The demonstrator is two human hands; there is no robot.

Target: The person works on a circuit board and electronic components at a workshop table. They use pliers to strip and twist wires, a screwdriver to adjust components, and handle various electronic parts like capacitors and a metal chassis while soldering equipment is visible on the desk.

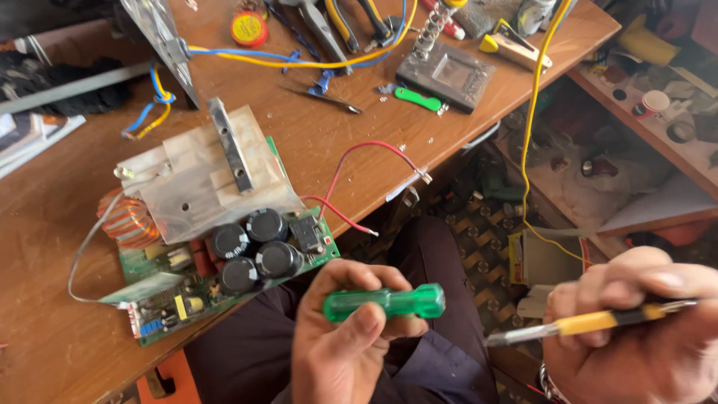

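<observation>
My left hand (340, 340) is closed around a translucent green screwdriver handle (385, 303), held level over my lap. In my right hand (643, 329) is a slim tool with a yellow and black grip (598, 322); its metal tip points left toward the green handle. Just left of my left hand, a green circuit board (224, 288) lies at the wooden table's (45, 247) front edge. It carries several black capacitors (254, 247), a copper coil (129, 222) and a large metal heat sink (202, 176). A red wire (359, 161) loops off the board.
At the far side of the table lie pliers (329, 30), tweezers (321, 96), a yellow cable (535, 112), a dark square block (446, 75) and a small green tool (419, 99). Cluttered shelves (658, 112) stand at the right. Boxes and parts litter the floor below.
</observation>
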